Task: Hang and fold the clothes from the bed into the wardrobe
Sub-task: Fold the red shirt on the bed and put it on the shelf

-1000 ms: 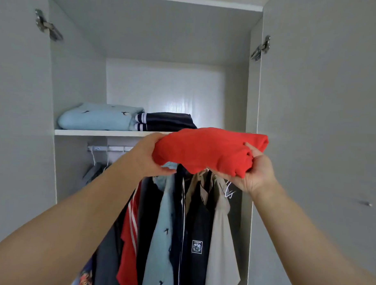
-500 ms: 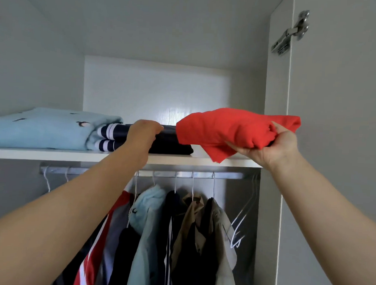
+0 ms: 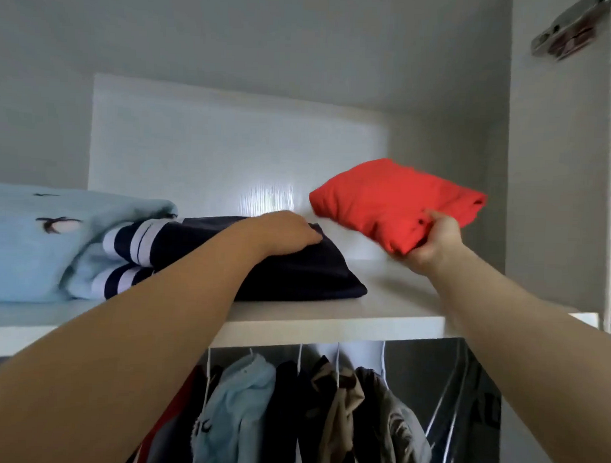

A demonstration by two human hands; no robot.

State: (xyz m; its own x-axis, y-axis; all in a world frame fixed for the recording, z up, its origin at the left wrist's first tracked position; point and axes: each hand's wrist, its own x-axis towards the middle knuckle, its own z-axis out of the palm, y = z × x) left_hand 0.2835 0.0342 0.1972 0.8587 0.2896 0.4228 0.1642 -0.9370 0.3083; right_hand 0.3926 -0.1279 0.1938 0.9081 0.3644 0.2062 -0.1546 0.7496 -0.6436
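The right hand [image 3: 431, 244] pinches the folded red garment [image 3: 395, 200] just above the shelf [image 3: 381, 305], at three o'clock from the navy pile [image 3: 295, 272] where the left hand [image 3: 283, 230] rests flat, fingers relaxed — best lowered level, fold intact.

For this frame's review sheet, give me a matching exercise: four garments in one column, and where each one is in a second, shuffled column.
Garments
1. red folded garment
2. navy folded garment
3. light blue folded garment
4. beige shirt

Places
A. under the left hand, on the shelf
B. hanging below the shelf
C. at the shelf's left end
D. in the grip of the right hand

Pairs: 1-D, 2-A, 3-C, 4-B
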